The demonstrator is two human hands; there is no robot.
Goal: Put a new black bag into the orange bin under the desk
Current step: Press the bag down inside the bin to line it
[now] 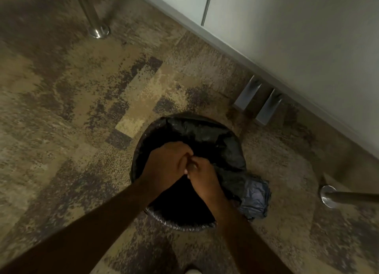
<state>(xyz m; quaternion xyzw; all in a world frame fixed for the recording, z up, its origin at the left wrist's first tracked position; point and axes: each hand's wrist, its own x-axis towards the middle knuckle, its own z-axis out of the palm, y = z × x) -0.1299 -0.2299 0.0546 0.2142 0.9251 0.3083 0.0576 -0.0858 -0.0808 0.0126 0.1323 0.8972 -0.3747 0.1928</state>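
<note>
A round bin (180, 225) stands on the carpet below me, its rim wrapped in black plastic so its orange colour is hidden. The black bag (205, 134) lines the mouth and bunches up at the far side. Over the bin's opening my left hand (168, 165) and my right hand (202, 175) meet, fingers pinched together on a bit of the bag's plastic. A folded dark bag bundle (255, 197) lies against the bin's right side on the floor.
Patterned brown carpet covers the floor. A chrome desk leg (98, 30) stands at the upper left, another chrome leg foot (328, 195) at the right. A pale wall panel (287, 37) with a grey skirting and two metal brackets (258, 101) runs diagonally behind the bin.
</note>
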